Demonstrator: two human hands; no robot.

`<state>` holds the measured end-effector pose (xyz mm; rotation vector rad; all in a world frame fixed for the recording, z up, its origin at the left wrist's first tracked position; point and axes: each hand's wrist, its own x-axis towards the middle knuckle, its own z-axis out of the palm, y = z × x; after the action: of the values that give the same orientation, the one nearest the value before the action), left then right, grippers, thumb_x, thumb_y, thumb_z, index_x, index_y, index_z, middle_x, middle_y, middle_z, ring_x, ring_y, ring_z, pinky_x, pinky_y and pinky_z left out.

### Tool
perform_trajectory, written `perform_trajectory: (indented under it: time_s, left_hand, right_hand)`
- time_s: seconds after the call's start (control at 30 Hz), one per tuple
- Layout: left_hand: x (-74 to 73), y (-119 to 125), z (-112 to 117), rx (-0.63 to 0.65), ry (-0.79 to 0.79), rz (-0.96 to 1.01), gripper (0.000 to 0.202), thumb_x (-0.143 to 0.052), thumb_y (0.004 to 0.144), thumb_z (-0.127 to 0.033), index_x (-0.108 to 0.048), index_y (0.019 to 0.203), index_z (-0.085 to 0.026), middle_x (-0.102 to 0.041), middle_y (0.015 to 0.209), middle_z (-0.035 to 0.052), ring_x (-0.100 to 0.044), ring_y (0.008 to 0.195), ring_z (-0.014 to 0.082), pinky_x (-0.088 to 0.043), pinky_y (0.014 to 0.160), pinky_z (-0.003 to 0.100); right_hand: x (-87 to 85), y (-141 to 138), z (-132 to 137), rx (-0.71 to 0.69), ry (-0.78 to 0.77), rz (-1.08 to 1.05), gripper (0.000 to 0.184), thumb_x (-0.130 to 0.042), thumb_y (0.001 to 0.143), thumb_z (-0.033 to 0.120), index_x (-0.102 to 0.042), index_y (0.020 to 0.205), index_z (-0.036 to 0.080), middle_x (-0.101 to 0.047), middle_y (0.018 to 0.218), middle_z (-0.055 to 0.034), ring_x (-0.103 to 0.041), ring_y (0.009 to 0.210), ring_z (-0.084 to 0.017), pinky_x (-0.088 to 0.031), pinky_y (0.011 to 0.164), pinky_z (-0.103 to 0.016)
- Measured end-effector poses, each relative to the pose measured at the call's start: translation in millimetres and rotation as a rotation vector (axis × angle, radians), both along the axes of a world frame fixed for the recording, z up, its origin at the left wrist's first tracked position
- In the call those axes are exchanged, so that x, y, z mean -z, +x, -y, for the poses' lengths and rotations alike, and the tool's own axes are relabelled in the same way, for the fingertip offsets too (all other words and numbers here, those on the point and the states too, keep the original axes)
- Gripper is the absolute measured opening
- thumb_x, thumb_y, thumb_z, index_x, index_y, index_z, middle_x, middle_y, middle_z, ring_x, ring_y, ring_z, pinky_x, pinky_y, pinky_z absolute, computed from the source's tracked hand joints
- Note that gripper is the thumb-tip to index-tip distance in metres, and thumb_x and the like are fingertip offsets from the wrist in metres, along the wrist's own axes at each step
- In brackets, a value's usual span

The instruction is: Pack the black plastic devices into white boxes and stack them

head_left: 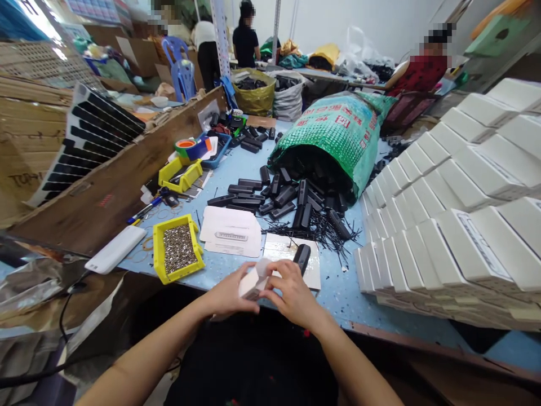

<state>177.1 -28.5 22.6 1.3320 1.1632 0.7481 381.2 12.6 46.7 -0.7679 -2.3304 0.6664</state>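
Note:
Both hands meet at the near edge of the blue table (236,169). My left hand (230,293) grips a small white cardboard box (253,281) from the left. My right hand (293,293) closes on the same box from the right, and a black oblong device (302,256) sticks up just beyond its fingers. Whether the right hand also grips the device I cannot tell. Flat white box blanks (230,231) and a printed sheet (283,248) lie just ahead of the hands.
A green sack (338,129) spills black devices (291,194) and thin black ties mid-table. Stacked white boxes (456,214) fill the right side. Yellow bins, one with screws (177,248), a white slab (116,249) and a tape roll sit left. People stand and sit at the back.

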Motion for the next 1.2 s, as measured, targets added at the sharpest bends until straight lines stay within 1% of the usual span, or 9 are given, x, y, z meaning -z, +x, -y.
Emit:
perform_trajectory:
  time_s: [0.1,0.23,0.3,0.43,0.53,0.67,0.8,0.97,1.2]
  left_hand:
    - [-5.4,-7,1,-0.064,0.093,-0.174,0.105,-0.082,0.061,-0.036,-0.022,0.146,-0.024,-0.067,0.102,0.0081,-0.064,0.09,0.0267,-0.047,0.086,0.04]
    - [-23.1,1,-2,0.071,0.316,-0.205,0.039,-0.064,0.081,-0.032,-0.056,0.118,-0.026,-0.061,0.119,0.0097,-0.059,0.106,0.0254,-0.043,0.092,0.034]
    - [-25.0,10,-3,0.119,0.32,-0.203,0.047,-0.068,0.077,-0.033,-0.052,0.12,-0.025,-0.057,0.123,0.0104,-0.059,0.104,0.0247,-0.045,0.09,0.033]
    - [-17.4,28,-3,-0.095,0.233,-0.173,0.11,-0.079,0.063,-0.03,-0.011,0.148,-0.023,-0.05,0.131,0.0157,-0.059,0.107,0.0274,-0.046,0.088,0.035]
    - [-14.8,35,-5,-0.129,0.135,-0.165,0.115,-0.073,0.068,-0.026,0.006,0.151,-0.022,-0.062,0.112,0.0117,-0.065,0.09,0.0244,-0.049,0.079,0.034]
    - [-12.1,37,-9,-0.137,0.105,-0.13,0.109,-0.074,0.064,-0.023,-0.009,0.151,-0.021,-0.066,0.102,0.0092,-0.065,0.082,0.0234,-0.049,0.077,0.033]
    - [1.4,22,-12,-0.287,-0.049,0.048,0.103,-0.079,0.061,-0.028,-0.023,0.147,-0.022,-0.066,0.107,0.0098,-0.066,0.088,0.0247,-0.05,0.082,0.036]
    - [13.1,-11,-18,-0.617,-0.376,0.693,0.068,-0.065,0.078,-0.026,-0.034,0.138,-0.028,-0.067,0.102,0.0064,-0.067,0.09,0.0233,-0.054,0.077,0.038]
    - [12.1,20,-20,-1.032,-0.527,0.955,0.026,-0.052,0.091,-0.037,-0.058,0.11,-0.021,-0.069,0.105,0.007,-0.067,0.088,0.0208,-0.058,0.077,0.038]
  right_hand:
    - [11.7,4,1,0.102,-0.2,-0.166,0.019,-0.064,0.086,0.032,-0.061,0.072,0.019,-0.056,0.101,-0.0063,-0.049,0.101,-0.024,-0.037,0.093,-0.042]
    - [31.0,-7,-3,0.175,-0.702,-0.674,0.034,-0.053,0.089,0.054,-0.062,0.1,0.023,-0.057,0.088,-0.0037,-0.055,0.077,-0.017,-0.048,0.072,-0.03]
    - [36.2,-12,-4,0.128,-0.847,-0.724,0.044,-0.053,0.088,0.057,-0.06,0.115,0.023,-0.061,0.091,-0.0048,-0.059,0.078,-0.017,-0.051,0.07,-0.03]
    - [26.9,-11,-3,-0.028,-0.581,-0.582,0.045,-0.059,0.085,0.056,-0.068,0.115,0.023,-0.058,0.125,-0.0095,-0.053,0.118,-0.026,-0.043,0.1,-0.039]
    - [15.0,-12,2,-0.036,-0.6,-0.528,0.032,-0.056,0.09,0.043,-0.069,0.114,0.025,-0.064,0.119,-0.0077,-0.059,0.112,-0.024,-0.046,0.098,-0.041]
    - [12.3,-14,7,0.071,-0.467,-0.51,0.032,-0.05,0.094,0.034,-0.065,0.121,0.025,-0.062,0.123,-0.0076,-0.056,0.116,-0.024,-0.044,0.101,-0.043]
    - [22.9,16,-16,-0.086,-0.205,-0.025,0.048,-0.045,0.09,0.017,-0.049,0.137,0.025,-0.043,0.144,-0.0068,-0.037,0.135,-0.024,-0.029,0.112,-0.05]
    - [34.1,69,-51,-0.037,-0.055,0.457,0.05,-0.055,0.069,-0.004,-0.063,0.112,0.021,-0.051,0.135,-0.0108,-0.032,0.136,-0.032,-0.011,0.111,-0.064]
    - [15.0,20,-21,0.399,-0.392,-0.82,0.04,-0.07,0.081,0.035,-0.046,0.112,0.025,-0.065,0.099,-0.0065,-0.065,0.091,-0.023,-0.051,0.086,-0.046]
